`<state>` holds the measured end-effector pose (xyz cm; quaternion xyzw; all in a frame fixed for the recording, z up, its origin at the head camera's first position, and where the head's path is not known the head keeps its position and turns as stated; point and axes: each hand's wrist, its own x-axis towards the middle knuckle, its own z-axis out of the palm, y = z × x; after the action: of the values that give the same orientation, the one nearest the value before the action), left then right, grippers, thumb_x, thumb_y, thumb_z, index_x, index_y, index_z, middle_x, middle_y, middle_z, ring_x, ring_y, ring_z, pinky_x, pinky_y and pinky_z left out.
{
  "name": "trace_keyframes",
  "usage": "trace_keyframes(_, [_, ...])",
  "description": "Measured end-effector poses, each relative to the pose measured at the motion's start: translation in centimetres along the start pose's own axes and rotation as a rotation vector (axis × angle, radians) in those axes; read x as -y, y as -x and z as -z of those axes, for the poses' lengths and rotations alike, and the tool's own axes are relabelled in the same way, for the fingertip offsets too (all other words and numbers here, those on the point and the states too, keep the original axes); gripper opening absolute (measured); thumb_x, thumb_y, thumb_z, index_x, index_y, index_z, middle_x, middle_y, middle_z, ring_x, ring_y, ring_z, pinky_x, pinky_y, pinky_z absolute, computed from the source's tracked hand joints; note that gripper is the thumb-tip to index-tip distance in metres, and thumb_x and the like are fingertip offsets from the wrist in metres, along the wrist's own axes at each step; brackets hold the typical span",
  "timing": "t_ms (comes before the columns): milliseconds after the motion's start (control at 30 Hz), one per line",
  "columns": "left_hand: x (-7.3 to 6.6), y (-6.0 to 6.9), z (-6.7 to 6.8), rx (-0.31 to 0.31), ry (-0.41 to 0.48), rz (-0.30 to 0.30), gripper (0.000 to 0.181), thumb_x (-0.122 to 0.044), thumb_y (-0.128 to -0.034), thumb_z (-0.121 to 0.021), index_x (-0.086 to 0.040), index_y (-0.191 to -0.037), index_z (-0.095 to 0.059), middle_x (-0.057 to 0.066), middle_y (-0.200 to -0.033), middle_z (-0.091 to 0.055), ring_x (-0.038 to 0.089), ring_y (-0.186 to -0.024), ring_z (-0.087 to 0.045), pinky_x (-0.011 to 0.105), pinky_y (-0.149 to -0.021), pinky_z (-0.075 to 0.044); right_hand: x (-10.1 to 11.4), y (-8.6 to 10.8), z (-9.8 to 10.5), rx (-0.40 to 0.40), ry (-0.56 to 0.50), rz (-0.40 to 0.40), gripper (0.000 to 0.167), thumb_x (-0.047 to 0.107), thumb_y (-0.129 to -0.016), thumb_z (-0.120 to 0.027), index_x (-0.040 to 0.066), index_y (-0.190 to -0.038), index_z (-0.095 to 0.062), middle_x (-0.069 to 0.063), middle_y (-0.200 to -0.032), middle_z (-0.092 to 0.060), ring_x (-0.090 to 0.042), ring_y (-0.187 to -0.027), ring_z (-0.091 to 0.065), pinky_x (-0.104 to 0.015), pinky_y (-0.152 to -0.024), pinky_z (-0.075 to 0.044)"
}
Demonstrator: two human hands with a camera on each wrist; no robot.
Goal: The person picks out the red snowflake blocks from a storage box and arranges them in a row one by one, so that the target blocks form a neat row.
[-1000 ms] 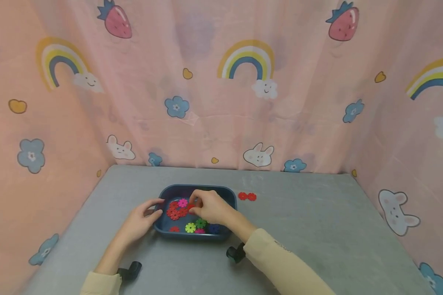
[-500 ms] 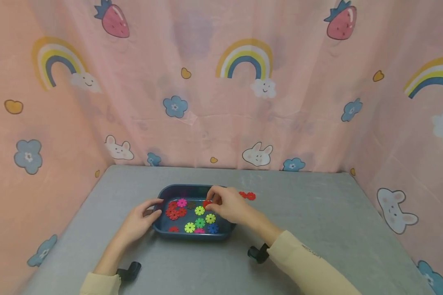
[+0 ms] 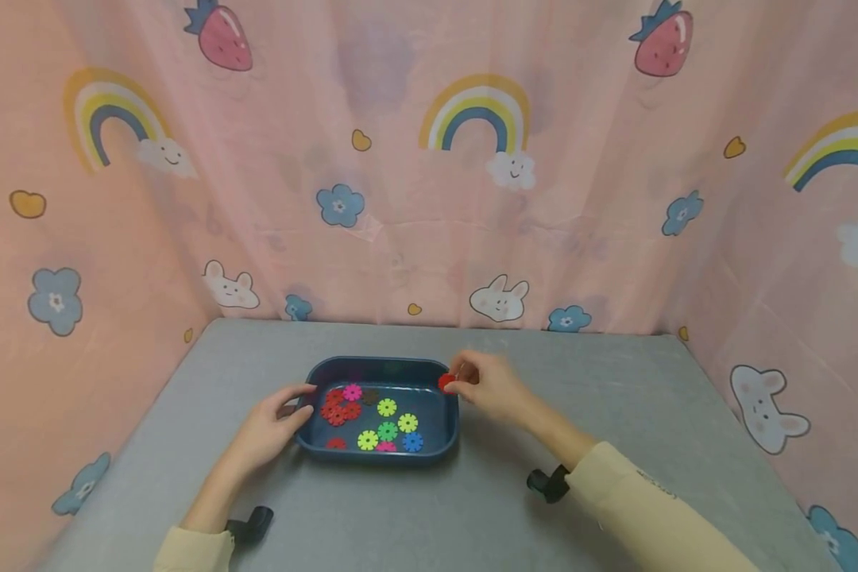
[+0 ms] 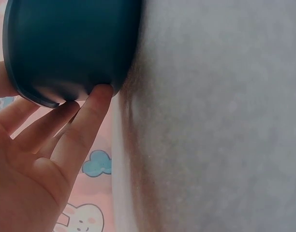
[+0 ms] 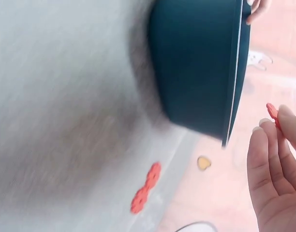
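A dark blue tray (image 3: 434, 417) holds several flat, notched plastic discs. My left hand (image 3: 268, 425) grips its left end, the thumb at the rim; in the left wrist view the fingers (image 4: 85, 130) lie against the outer wall. Between thumb and fingertips, my right hand (image 3: 500, 389) pinches a red notched disc (image 3: 446, 383) just over the tray's right rim. In the right wrist view that hand is raised above the table beside the tray. Two joined red discs (image 5: 146, 188) lie on the table right of the tray; the right hand hides them in the head view.
Red discs (image 3: 338, 413) cluster at the tray's left, near a pink disc (image 3: 353, 392). Yellow-green discs (image 3: 387, 407), a green disc (image 3: 388, 431) and a blue disc (image 3: 412, 442) lie toward its middle and front. A patterned pink curtain (image 3: 400, 238) borders the grey table (image 3: 372, 508).
My right hand has moved right with the red disc, from inside the tray to its right rim, uncovering the discs beneath. It now covers the joined red pair. My left hand stays put.
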<state>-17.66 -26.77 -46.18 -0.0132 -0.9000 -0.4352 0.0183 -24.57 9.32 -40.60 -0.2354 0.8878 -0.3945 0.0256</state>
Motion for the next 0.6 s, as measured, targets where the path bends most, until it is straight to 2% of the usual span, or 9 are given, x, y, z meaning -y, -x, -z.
trace_keyframes(267, [0.1, -0.1, 0.1, 0.003, 0.004, -0.005, 0.04, -0.019, -0.1016, -0.063, -0.011, -0.141, -0.058, 0.021, -0.149, -0.05, 0.046, -0.126, -0.057, 0.06, -0.101, -0.048, -2.7, 0.3, 1.9, -0.064, -0.046, -0.078, 0.013, 0.006, -0.093, -0.074, 0.009, -0.104, -0.068, -0.005, -0.088, -0.067, -0.019, -0.071, -0.062, -0.027, -0.065, -0.057])
trace_keyframes(600, [0.1, 0.0, 0.1, 0.002, -0.005, -0.006, 0.04, -0.019, -0.1015, -0.063, -0.012, -0.14, -0.059, 0.021, -0.149, -0.05, 0.046, -0.126, -0.057, 0.06, -0.101, -0.048, -6.9, -0.2, 2.6, -0.14, -0.082, -0.182, 0.014, 0.009, -0.096, -0.071, 0.003, -0.108, -0.065, -0.01, -0.089, -0.068, -0.029, -0.076, -0.069, -0.029, -0.069, -0.059])
